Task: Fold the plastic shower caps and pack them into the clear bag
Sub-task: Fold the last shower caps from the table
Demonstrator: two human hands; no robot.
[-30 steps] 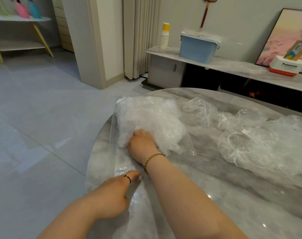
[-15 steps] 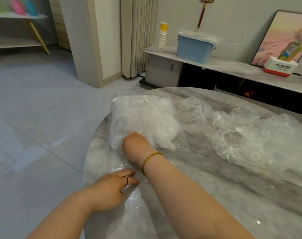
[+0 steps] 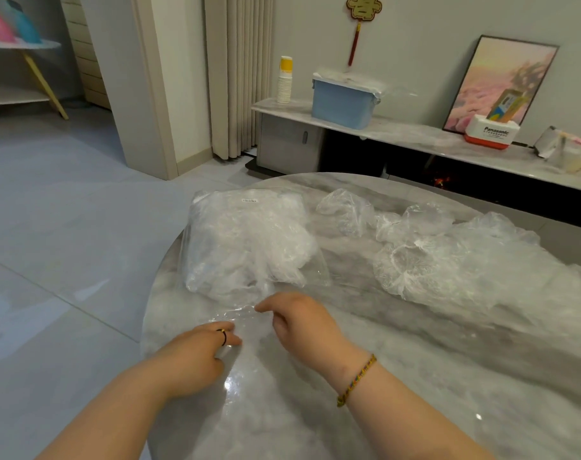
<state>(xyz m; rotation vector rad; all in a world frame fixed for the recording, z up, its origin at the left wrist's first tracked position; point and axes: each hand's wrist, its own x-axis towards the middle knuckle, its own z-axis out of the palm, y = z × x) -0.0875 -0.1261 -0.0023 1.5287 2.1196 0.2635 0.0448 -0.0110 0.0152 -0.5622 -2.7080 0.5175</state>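
clear bag [image 3: 249, 207] mouth handled by both hands on a round marble-patterned table [image 3: 448, 386].
the glossy film bag is laid flat at the table's left edge, its far part bulged with packed shower caps [image 3: 242, 250], crumpled and whitish. the flat, wrinkled open end is pinched by the left hand [image 3: 196, 353], ringed finger curled onto the film. the right hand [image 3: 302, 323] is curled at the film edge, thumb tip touching it; a firm grip cannot be told. loose shower caps [image 3: 455, 260], puffy with gathered rims, are heaped to the right, apart from the bag.
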